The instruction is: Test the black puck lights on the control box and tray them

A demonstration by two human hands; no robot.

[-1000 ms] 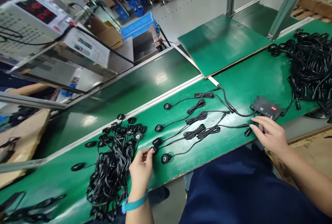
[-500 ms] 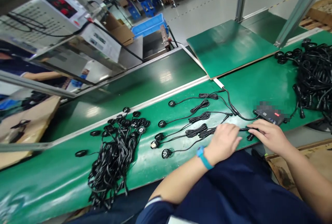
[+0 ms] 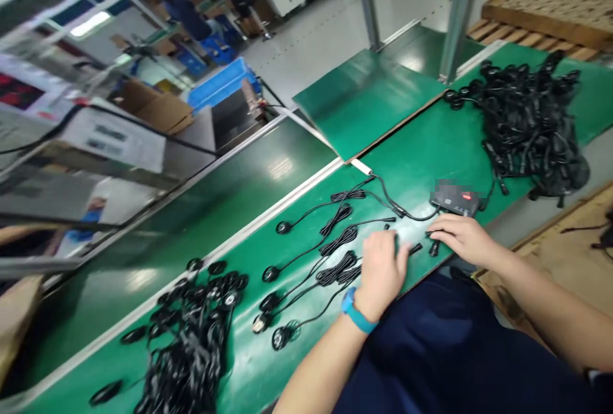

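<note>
My left hand (image 3: pixel 382 267), with a blue watch band on its wrist, is closed on a thin black cable. That cable's plug (image 3: pixel 416 248) sticks out to the right past my thumb. Slightly farther right, my right hand (image 3: pixel 457 235) pinches a black cable connector (image 3: pixel 428 234); the fingers partly hide it. A second connector (image 3: pixel 433 248) dangles just below. The plug and the pinched connector are apart. Beyond my right hand lies a small black box (image 3: pixel 454 199) with cables at both ends. Several coiled cables (image 3: pixel 336 268) with round black heads (image 3: pixel 280 337) lie left of my left hand.
A heap of black cables (image 3: pixel 186 356) covers the bench's left part. Another big heap (image 3: pixel 531 120) lies at the right. Behind the box a raised green board (image 3: pixel 368 101) sits beside a metal post (image 3: pixel 462 18). A blue bin (image 3: pixel 223 85) and a cardboard box (image 3: pixel 153 104) stand farther back.
The hands have moved apart, and the plug at my left hand has come away from the connector at my right. The view has turned to the right.
</note>
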